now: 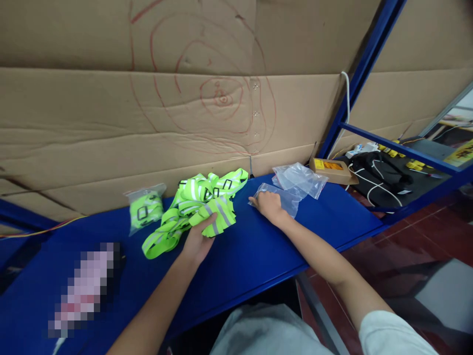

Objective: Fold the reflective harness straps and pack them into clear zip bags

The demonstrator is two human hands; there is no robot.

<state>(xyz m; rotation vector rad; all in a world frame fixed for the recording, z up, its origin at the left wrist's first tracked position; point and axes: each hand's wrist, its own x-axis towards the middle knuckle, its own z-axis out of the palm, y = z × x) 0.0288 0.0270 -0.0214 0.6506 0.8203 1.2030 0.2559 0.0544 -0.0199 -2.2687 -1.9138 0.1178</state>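
My left hand [200, 236] is closed around a folded bundle of neon green reflective strap [219, 217] with grey stripes. Behind and to the left of it, more loose green strap [195, 190] with black buckles lies heaped on the blue table. On the right, my right hand [269, 204] has its fingers closed at the left edge of a clear plastic bag [290, 199], which lies on the tabletop. Further clear bags [301, 178] lie just behind that one. A filled clear bag [146, 208] with green strap and a black buckle inside stands left of the heap.
Cardboard [92, 108] with red drawn rings rises behind the blue table [236, 268]. At the back right sits a small brown box [332, 170], beside a blue metal frame [364, 79]. A black bag [380, 172] with white cables lies beyond. A pixelated object [84, 286] is at left.
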